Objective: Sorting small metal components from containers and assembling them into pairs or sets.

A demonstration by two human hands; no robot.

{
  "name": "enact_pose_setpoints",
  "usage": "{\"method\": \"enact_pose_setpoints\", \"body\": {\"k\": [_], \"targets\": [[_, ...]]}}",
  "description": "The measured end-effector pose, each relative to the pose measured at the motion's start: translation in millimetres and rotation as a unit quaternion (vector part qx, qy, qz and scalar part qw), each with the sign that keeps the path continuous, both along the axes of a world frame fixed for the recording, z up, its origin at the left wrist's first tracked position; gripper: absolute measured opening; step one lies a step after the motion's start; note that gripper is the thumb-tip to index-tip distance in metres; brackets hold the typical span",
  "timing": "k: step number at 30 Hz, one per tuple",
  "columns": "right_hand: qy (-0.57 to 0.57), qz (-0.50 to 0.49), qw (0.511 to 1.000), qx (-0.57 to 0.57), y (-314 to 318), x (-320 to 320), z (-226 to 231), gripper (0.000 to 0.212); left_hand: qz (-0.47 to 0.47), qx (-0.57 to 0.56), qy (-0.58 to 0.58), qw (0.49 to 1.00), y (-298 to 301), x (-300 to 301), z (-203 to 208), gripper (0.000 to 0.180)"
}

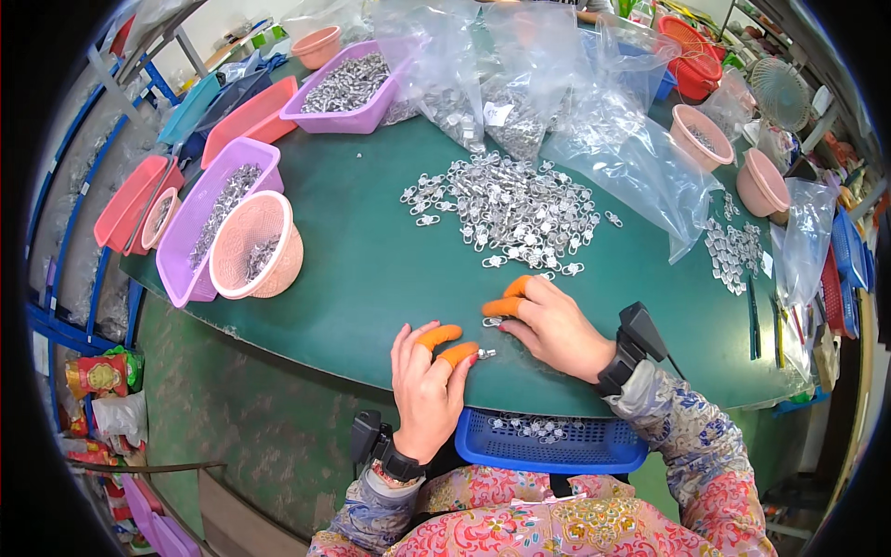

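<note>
Left hand pinches metal fitting; right hand at looped link, hold unclear; beyond grip, big link pile seemingly pending; nearer wearer, blue basket holds fewer, perhaps done.

Forearms in floral-patterned fabric sleeves enter from below. Left hand: two fingers in orange covers, thumb and forefinger pinched. Right hand: two fingers likewise covered, pointing leftward, fingers bent.
</note>
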State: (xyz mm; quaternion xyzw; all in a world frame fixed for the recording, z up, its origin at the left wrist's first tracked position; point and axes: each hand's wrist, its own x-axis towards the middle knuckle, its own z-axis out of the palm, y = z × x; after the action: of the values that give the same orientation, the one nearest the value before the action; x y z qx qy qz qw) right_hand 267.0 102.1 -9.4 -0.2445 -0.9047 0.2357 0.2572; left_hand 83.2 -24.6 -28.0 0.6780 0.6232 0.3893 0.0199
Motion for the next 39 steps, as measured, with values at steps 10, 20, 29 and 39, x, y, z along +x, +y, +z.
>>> {"method": "enact_pose_setpoints", "body": {"k": [10, 20, 29, 39], "targets": [[0.012, -0.030, 0.999, -0.034, -16, 21, 0, 0.030, 0.048, -0.057, -0.050, 0.996, 5, 4, 13, 0.013], [0.016, -0.036, 0.999, -0.020, -20, 24, 0, 0.035, 0.018, -0.034, 0.003, 0.999, 4, 4, 11, 0.031], [-0.069, 0.043, 0.994, -0.072, -73, 83, 19, 0.047, -0.213, -0.060, 0.001, 0.975, -42, 32, 20, 0.038], [-0.037, -0.205, 0.974, 0.085, 50, 54, -19, 0.054, -0.043, -0.074, 0.118, 0.989, 91, 23, 2, 0.071]]}}
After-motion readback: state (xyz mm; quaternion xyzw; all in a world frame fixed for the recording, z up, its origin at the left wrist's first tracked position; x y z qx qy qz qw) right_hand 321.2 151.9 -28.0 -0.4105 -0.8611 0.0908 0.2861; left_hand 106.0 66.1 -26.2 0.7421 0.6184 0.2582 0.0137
